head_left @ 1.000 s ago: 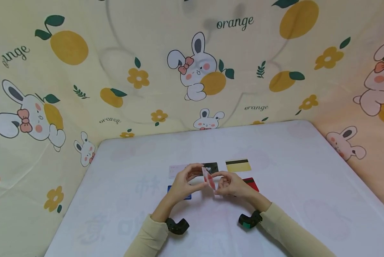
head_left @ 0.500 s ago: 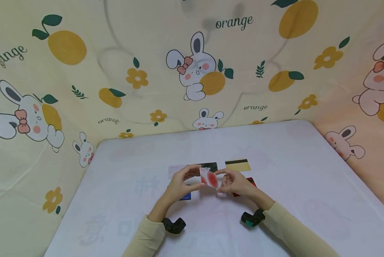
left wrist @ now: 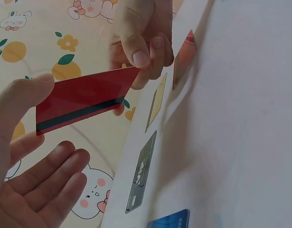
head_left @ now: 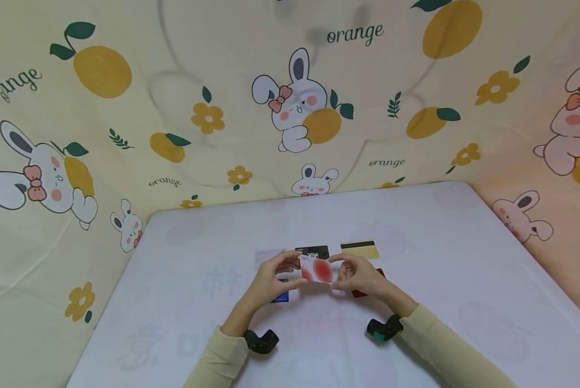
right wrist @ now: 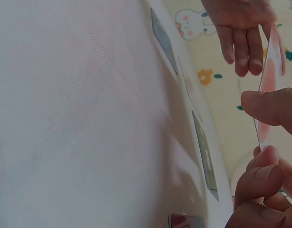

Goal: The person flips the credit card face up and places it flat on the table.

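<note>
You hold a thin, rectangular card (head_left: pixel 317 269) clear of the smooth white table (head_left: pixel 430 253), its face pale with red rounds, its back red with 1 dark stripe. Your left hand (head_left: pixel 272 277) pinches 1 end, 3 fingers loose; your right hand (head_left: pixel 364 276) pinches the opposite end, spare fingers curled. A black card (head_left: pixel 315 251) and a gold card (head_left: pixel 360 249) lie flat beyond.

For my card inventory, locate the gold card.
In the head view, the gold card lies on the table, just right of the black card and beyond the right hand.
</note>
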The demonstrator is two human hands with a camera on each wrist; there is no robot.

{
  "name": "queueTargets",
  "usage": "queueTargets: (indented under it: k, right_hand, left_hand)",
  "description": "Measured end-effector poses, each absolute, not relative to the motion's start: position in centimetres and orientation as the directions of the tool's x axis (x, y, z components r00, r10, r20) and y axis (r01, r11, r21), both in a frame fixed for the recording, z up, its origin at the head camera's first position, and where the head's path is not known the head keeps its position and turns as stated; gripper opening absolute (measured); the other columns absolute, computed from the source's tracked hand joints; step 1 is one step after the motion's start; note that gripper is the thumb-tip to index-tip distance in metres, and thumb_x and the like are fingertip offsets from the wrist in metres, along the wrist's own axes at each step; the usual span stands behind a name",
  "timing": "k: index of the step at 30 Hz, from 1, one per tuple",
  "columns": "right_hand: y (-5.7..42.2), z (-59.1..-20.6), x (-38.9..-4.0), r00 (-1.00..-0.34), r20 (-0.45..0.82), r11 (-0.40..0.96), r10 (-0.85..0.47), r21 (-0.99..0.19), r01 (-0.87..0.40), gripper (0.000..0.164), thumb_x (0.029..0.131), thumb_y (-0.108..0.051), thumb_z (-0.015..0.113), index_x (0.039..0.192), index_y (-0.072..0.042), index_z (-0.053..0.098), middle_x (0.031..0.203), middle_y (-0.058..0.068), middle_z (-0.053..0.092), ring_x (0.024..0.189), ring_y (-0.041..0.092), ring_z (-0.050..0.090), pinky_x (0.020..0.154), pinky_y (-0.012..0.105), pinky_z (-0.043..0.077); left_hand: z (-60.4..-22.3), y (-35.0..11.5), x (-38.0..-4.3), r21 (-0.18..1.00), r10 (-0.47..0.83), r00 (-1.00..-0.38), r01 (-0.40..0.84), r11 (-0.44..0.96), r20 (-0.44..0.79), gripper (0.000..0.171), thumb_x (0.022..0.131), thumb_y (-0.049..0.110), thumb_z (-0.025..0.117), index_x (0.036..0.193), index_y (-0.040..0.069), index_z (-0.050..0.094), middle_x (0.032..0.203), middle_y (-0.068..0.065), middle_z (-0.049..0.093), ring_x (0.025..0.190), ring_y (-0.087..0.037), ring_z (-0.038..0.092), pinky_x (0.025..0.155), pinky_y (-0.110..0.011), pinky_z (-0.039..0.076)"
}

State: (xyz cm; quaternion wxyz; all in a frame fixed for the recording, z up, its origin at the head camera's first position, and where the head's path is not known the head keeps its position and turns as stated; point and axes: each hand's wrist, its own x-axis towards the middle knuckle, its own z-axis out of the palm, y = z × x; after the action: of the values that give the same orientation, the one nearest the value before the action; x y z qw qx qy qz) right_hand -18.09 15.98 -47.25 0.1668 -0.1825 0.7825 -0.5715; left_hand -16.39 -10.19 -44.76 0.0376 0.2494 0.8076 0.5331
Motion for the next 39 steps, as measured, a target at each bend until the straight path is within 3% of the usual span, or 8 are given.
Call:
queueTargets:
  k: [12, 21, 30, 39]
  right_hand:
    - [16.1, -46.7, -17.9, -0.876, -0.056, 0.289, -0.479, -0.952, -0.097, 0.059, 0.075, 0.000, 0.076, 0.127, 0.007, 0.051, 0.068, -0.002, 0.052, 0.054, 0.003, 0.045, 0.051, 0.018, 0.039]
    - [16.3, -46.8, -17.6, -0.895, -0.069, 0.351, -0.441, -0.931, -0.101, 0.058, 0.073, -0.001, 0.078, 0.125, 0.006, 0.054, 0.065, -0.004, 0.052, 0.054, 0.002, 0.043, 0.051, 0.017, 0.037]
    - [16.3, -46.6, -17.4, -0.900, -0.051, 0.374, -0.434, -0.918, -0.128, 0.057, 0.072, -0.002, 0.079, 0.123, 0.005, 0.055, 0.065, -0.003, 0.051, 0.053, 0.002, 0.042, 0.049, 0.017, 0.035]
    - [16.1, -46.7, -17.0, -0.901, -0.036, 0.415, -0.433, -0.895, -0.164, 0.056, 0.071, -0.004, 0.081, 0.121, 0.005, 0.059, 0.063, -0.001, 0.052, 0.050, 0.001, 0.042, 0.047, 0.018, 0.034]
  left_hand:
    - [-45.1, -10.5, -16.4, 0.871, 0.443, -0.884, 0.330, 0.365, 0.149, 0.061, 0.081, 0.017, 0.077, 0.134, 0.004, 0.051, 0.106, -0.015, 0.069, 0.098, -0.027, 0.067, 0.092, -0.039, 0.054]
    - [-46.2, -10.7, -16.6, 0.850, 0.481, -0.865, 0.356, 0.388, 0.142, 0.060, 0.082, 0.014, 0.076, 0.135, 0.001, 0.051, 0.094, -0.016, 0.072, 0.085, -0.023, 0.069, 0.080, -0.029, 0.057]
    - [-46.2, -10.9, -16.3, 0.812, 0.464, -0.881, 0.334, 0.478, 0.090, 0.057, 0.080, 0.019, 0.078, 0.130, 0.005, 0.055, 0.083, -0.011, 0.070, 0.071, -0.005, 0.060, 0.068, -0.014, 0.051]
    - [-46.2, -11.2, -16.2, 0.769, 0.472, -0.880, 0.337, 0.543, 0.052, 0.056, 0.079, 0.019, 0.079, 0.128, 0.003, 0.058, 0.072, -0.007, 0.069, 0.060, 0.002, 0.053, 0.060, -0.014, 0.048]
